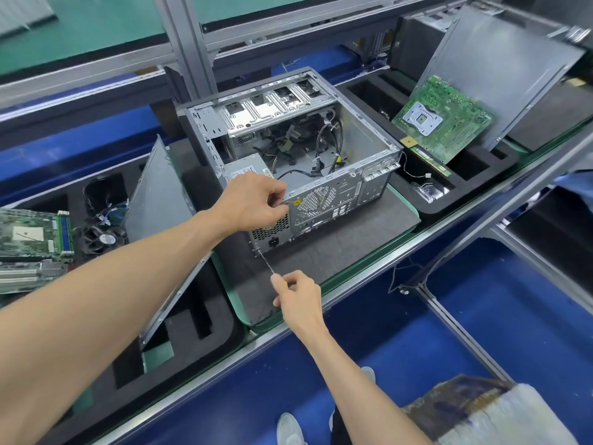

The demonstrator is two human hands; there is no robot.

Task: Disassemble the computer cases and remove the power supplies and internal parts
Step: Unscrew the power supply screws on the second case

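The power supply [248,175] sits in the near left corner of the open computer case [288,162], its cables trailing into the case floor; it looks heavy, rigid and sharp-edged, best lifted by its metal sides, not the wires. At the case's rear panel the left hand [253,203] pinches something small, probably a screw. Just in front of the case, the right hand [296,295] grips a screwdriver [266,263], its tip at the lower corner screw
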